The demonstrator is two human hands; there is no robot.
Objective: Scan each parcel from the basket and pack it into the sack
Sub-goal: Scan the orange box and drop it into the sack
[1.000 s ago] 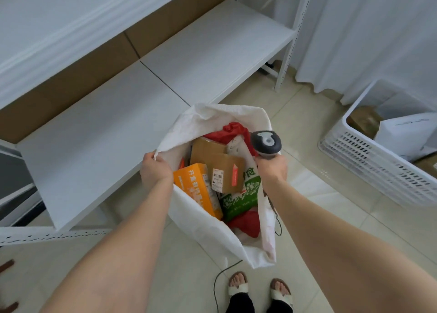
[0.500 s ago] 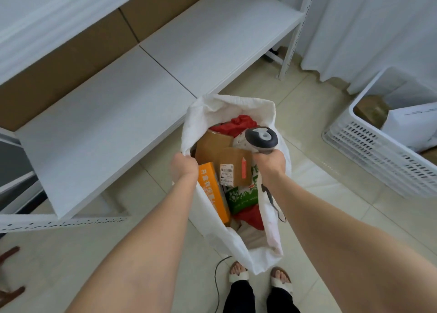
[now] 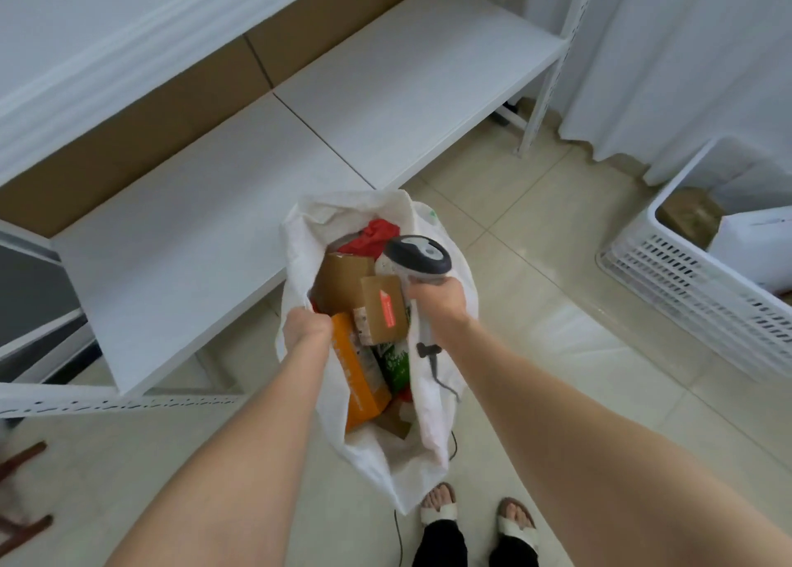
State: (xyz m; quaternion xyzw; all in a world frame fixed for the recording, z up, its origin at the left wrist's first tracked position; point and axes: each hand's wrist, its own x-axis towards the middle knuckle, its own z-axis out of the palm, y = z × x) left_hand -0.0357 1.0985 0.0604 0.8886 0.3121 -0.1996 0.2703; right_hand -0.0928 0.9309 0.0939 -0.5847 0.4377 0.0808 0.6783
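Gripping the sack (image 3: 296, 241) rim in my left hand (image 3: 307, 330), scanner (image 3: 418, 253) clamped in my right hand (image 3: 438, 300), I have drawn its mouth narrower around the packed parcels (image 3: 343, 286), while the basket (image 3: 685, 286) still holds more.

One white woven sack (image 3: 295, 241), two brown cardboard boxes (image 3: 343, 279), one orange carton (image 3: 360, 378), one green printed packet (image 3: 396, 361), one grey-and-white handheld scanner (image 3: 418, 253), one white slatted plastic basket (image 3: 685, 283), two hands: left hand (image 3: 308, 328), right hand (image 3: 437, 298).
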